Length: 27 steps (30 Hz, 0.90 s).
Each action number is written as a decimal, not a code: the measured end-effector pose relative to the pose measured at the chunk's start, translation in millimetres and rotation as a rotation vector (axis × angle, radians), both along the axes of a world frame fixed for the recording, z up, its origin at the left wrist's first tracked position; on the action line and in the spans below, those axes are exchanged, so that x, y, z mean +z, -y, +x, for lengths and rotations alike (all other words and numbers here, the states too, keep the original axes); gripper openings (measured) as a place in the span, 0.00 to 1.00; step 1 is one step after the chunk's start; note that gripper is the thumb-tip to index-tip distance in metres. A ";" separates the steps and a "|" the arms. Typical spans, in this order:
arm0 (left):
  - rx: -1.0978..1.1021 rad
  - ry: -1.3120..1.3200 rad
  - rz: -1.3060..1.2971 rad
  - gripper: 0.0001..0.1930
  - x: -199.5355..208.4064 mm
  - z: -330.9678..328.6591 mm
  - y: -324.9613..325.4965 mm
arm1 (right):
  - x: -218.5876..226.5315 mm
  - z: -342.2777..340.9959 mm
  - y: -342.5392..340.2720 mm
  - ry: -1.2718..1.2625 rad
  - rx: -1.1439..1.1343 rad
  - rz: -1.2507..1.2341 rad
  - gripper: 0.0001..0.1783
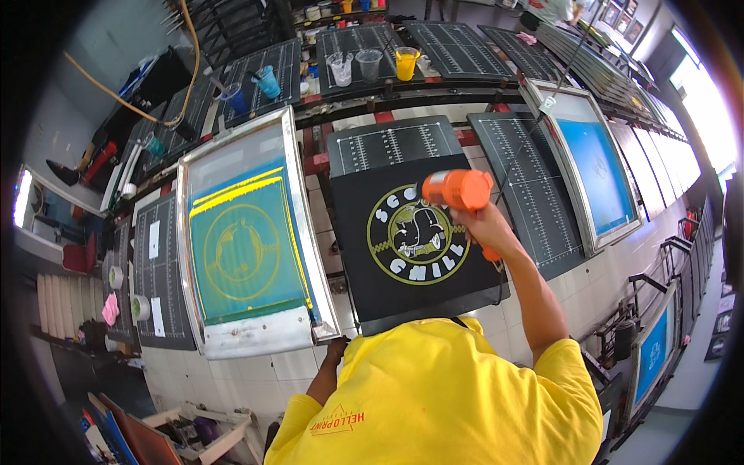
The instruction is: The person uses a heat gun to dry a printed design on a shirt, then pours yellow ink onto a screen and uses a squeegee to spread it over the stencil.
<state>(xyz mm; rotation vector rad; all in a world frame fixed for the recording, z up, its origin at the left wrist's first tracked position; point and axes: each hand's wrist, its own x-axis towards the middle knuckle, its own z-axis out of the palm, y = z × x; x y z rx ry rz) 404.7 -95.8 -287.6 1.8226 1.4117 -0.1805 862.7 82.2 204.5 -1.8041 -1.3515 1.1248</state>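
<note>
My right hand [487, 226] is wrapped round the grip of an orange heat gun [457, 190]. The gun is held above a black fabric piece [353, 298] laid on a printing board, its dark nozzle pointing left over the upper part of a round print [418, 235]. That print has an olive ring, white lettering and a scooter in the middle. My left hand [338, 349] is low beside my body, near the lower right corner of a metal-framed printing screen [183, 256]; its fingers are hidden. A wide squeegee [256, 335] rests across the screen's lower end, below yellow ink.
Plastic cups of ink stand on the far boards, including a yellow cup [406, 63] and a light blue cup [267, 82]. Another framed screen [593, 167] leans at the right. A cord [508, 167] hangs beside the gun. Tape rolls [140, 308] lie left.
</note>
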 end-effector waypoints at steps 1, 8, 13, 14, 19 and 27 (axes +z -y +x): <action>-0.018 -0.004 0.022 0.20 -3.7 -0.6 4.1 | -6.2 -1.4 -8.0 0.021 -0.050 0.035 0.18; 0.126 -0.025 -0.142 0.21 12.6 5.6 8.6 | -6.2 -38.4 -38.1 -0.004 0.164 -0.054 0.19; 0.042 -0.063 -0.057 0.17 16.8 10.1 3.4 | -4.1 -59.6 -48.3 0.010 0.288 -0.056 0.19; 0.039 -0.046 -0.058 0.17 13.6 8.0 7.9 | 0.5 -62.9 -48.2 -0.055 0.322 -0.094 0.19; 0.186 -0.012 -0.164 0.22 0.6 2.7 11.9 | -13.5 -58.1 -62.5 0.022 0.145 0.032 0.20; 0.088 -0.034 -0.031 0.19 7.3 8.6 16.9 | -0.6 -58.9 -30.1 -0.051 0.356 -0.128 0.17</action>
